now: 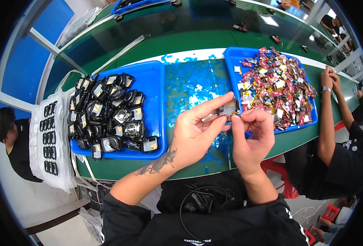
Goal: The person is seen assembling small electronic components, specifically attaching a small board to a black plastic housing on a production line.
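Both hands meet above the green bench between two blue trays. My left hand [196,133] grips a small black-framed device housing [230,107] between its thumb and extended index finger. At the housing's lower edge, a thin dark red part [226,118] shows between the fingertips. My right hand [253,137] is closed in a pinch at this red part, its thumb and index finger close to the left thumb. Fingers hide part of the housing and the red part, so whether they are joined cannot be told.
A blue tray [159,69] at left holds many black housings. The right blue tray [230,61] is heaped with red, white and yellow parts. Blue film scraps [189,82] litter the bench between. Another person's hands [331,78] rest at right; housings lie on white sheeting [36,143] far left.
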The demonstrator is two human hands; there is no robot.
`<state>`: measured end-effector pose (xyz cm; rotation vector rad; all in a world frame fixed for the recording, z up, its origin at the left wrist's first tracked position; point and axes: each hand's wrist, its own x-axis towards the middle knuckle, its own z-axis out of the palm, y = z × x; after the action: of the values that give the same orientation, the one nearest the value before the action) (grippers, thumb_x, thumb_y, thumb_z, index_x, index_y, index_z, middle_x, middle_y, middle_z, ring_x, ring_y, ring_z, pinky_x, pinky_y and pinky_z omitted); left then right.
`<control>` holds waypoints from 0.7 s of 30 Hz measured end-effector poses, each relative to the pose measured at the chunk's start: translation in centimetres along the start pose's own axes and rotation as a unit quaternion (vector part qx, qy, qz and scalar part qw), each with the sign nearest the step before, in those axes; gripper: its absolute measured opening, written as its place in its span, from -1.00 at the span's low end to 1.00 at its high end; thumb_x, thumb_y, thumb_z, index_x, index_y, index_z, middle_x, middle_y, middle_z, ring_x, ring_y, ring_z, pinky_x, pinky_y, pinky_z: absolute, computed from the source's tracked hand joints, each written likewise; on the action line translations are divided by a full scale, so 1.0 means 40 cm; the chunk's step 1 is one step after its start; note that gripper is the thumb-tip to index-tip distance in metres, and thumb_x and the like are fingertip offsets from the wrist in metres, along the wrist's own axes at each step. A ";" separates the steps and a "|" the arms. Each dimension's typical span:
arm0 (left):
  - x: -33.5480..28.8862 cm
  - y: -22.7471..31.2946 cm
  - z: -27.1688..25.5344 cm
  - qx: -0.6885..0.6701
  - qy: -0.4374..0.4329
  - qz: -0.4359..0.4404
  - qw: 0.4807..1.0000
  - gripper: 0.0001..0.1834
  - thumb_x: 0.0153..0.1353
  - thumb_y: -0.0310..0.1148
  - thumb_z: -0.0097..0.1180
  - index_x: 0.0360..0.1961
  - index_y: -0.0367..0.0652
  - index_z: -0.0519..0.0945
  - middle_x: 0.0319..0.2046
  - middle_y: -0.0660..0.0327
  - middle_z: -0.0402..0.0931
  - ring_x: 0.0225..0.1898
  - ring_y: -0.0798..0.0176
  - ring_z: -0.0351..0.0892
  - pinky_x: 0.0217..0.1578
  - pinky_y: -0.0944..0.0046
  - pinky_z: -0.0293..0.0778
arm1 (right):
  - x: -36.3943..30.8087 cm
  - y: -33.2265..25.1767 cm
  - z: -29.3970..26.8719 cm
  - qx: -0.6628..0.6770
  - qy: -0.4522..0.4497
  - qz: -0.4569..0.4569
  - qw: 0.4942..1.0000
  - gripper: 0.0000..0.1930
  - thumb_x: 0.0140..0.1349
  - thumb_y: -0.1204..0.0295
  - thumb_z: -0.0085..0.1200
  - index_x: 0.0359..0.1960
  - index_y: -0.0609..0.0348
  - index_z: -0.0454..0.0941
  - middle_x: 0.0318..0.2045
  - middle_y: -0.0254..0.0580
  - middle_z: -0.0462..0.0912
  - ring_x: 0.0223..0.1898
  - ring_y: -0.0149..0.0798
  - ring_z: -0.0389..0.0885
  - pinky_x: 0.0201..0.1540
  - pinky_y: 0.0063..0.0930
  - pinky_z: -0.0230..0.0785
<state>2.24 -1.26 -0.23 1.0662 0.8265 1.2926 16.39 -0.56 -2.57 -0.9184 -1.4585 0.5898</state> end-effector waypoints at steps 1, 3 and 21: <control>0.000 0.003 0.002 -0.001 0.001 0.001 1.000 -0.50 0.28 -0.66 -0.02 0.26 -0.24 0.38 0.07 0.08 0.50 0.03 0.32 0.54 -0.02 0.33 0.57 | 0.002 -0.002 0.000 -0.001 -0.001 -0.001 1.000 -0.78 0.15 0.69 0.18 -0.22 0.27 0.42 -0.33 -0.28 0.53 -0.48 -0.57 0.38 -0.44 -0.71 0.29; 0.000 0.015 0.004 -0.052 0.008 -0.022 0.998 -0.45 0.28 -0.66 -0.03 0.31 -0.22 0.28 0.06 0.07 0.50 0.02 0.33 0.54 -0.06 0.34 0.60 | 0.014 -0.014 0.000 -0.009 -0.018 0.067 0.998 -0.72 0.14 0.68 0.18 -0.13 0.28 0.43 -0.27 -0.26 0.51 -0.41 -0.54 0.42 -0.42 -0.70 0.33; 0.000 -0.009 0.002 -0.025 0.157 0.060 0.985 -0.17 0.20 -0.62 0.09 0.41 -0.10 -0.06 0.24 -0.15 0.23 -0.02 0.19 0.55 -0.16 0.26 0.60 | 0.171 -0.040 0.020 -0.013 -0.217 0.139 0.966 -0.52 0.08 0.69 0.16 0.07 0.26 0.35 -0.37 -0.29 0.53 -0.36 -0.48 0.55 -0.28 -0.66 0.51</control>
<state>2.45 -1.28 -0.54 0.8950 0.9706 1.6025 15.79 4.27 2.54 -1.0693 -1.7387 1.0314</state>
